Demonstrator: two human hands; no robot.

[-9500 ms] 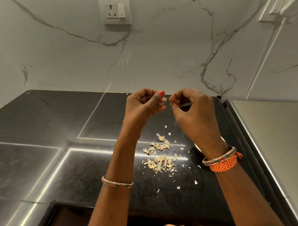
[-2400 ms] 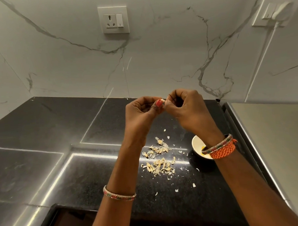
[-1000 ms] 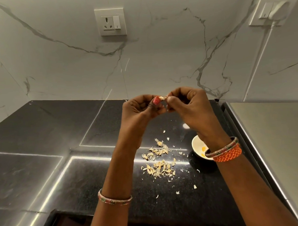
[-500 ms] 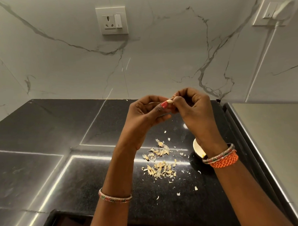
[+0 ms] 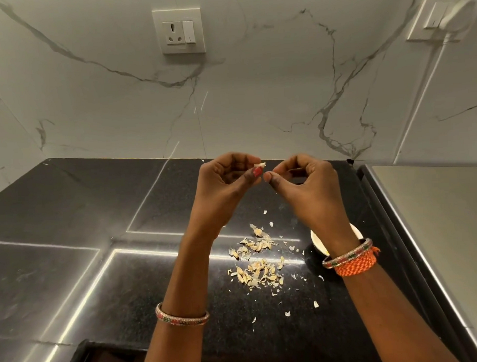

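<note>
Above counter point(image 5: 96, 203), hands now parted. Left hand point(image 5: 221, 187) grip pinches clove point(image 5: 260, 166); right hand point(image 5: 306, 186), at clove's 3 o'clock, has pulled clear, grip clenched, contents unclear. Judgement: another skin strip torn off; peeling unfinished.

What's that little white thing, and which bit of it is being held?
A small pale clove: the left hand pinches its lower end between thumb and fingers. Whether the right hand holds anything cannot be told.

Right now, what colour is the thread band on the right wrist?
Orange, woven. The thread band lies beside a beaded bangle, clearest in the head view.
</note>
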